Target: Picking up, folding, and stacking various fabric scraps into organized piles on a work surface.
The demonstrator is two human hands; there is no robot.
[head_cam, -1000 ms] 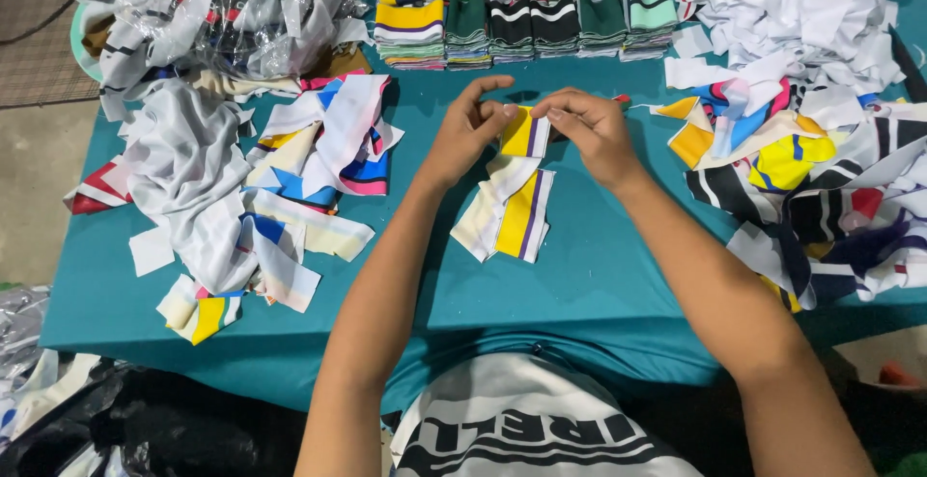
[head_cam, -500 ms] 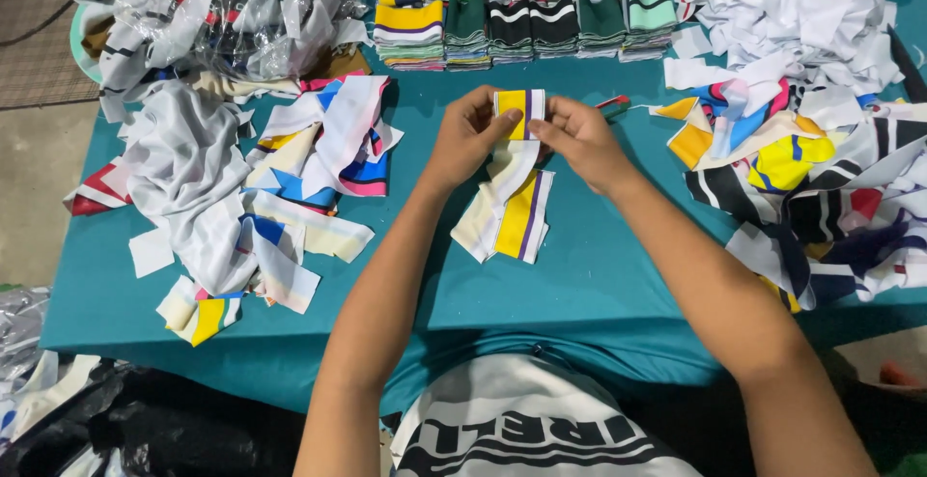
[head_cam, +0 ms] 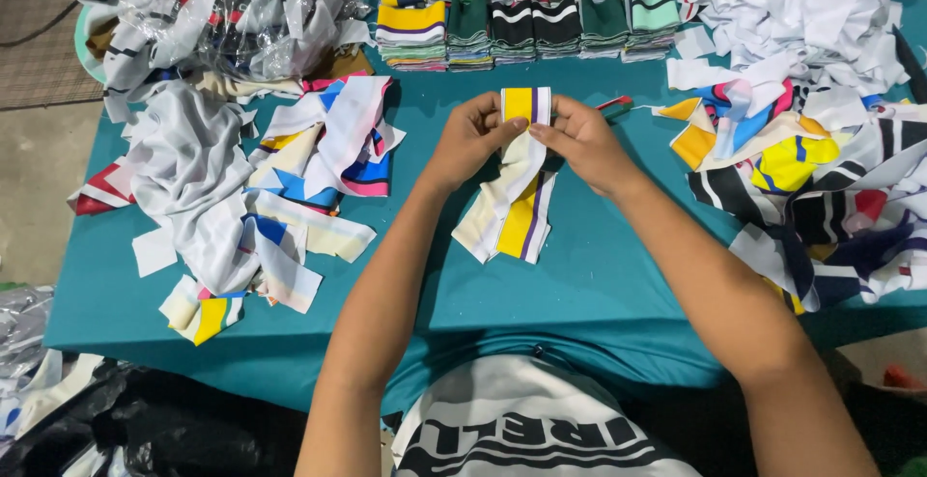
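Since the earlier frame, both hands have come a little closer together over the top of the striped band, and its upper end now stands more squarely between them. The left hand (head_cam: 470, 136) pinches the left edge of the striped ribbed band (head_cam: 517, 187), thumb on top and fingers curled under. The right hand (head_cam: 582, 139) pinches the right edge in the same way. So both hands are closed on this one piece, which lies near the middle of the teal table (head_cam: 618, 274), its lower part resting flat on the cloth and spreading into white, yellow and purple strips.

As for the progress, I judge that a good part is done. A row of folded bands (head_cam: 521, 9) stands in neat stacks along the far edge. Much is left also: a loose pile of strips (head_cam: 319, 149) lies to the left, with a grey-white cloth heap (head_cam: 193, 168) beside it, and a mixed pile of pieces (head_cam: 830, 178) waits on the right under white scraps (head_cam: 801, 14). A small red and green object (head_cam: 615, 105) lies just beside the right hand; it is perhaps a clip or a tool, but I cannot tell.
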